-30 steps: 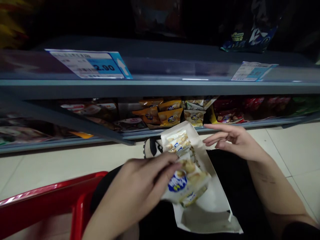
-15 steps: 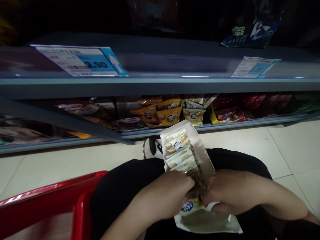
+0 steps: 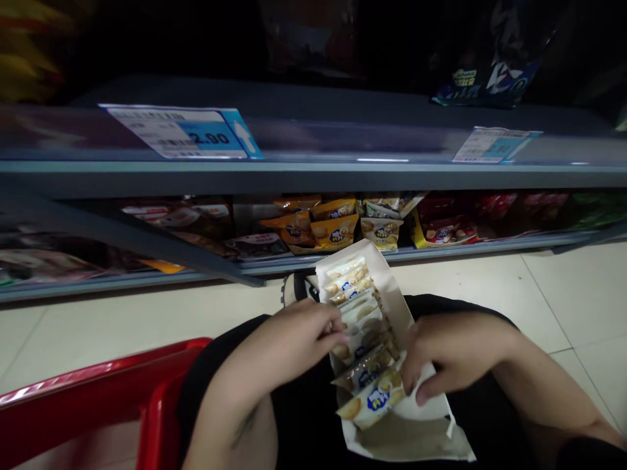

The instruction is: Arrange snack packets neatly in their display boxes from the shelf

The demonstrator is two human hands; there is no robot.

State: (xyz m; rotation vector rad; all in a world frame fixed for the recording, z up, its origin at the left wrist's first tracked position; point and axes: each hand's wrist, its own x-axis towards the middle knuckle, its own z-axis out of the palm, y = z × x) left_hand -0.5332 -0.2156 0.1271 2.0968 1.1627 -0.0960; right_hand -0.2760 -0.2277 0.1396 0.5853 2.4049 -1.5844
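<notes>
Open white carton (image 3: pixel 394 294) over a black-clad lap (image 3: pixel 308 411), pale blue-logoed snack packets (image 3: pixel 377 398) in a row inside.

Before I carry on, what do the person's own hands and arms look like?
The left hand and right hand are bare: no gloves, and no rings or watch show. The left arm has a faint dark mark, perhaps a shadow. A black sleeve shows on the right arm; none shows on the left.

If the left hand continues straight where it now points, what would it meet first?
Probably the pale packets in the white box; the left hand may already touch them, depth is unclear.
</notes>
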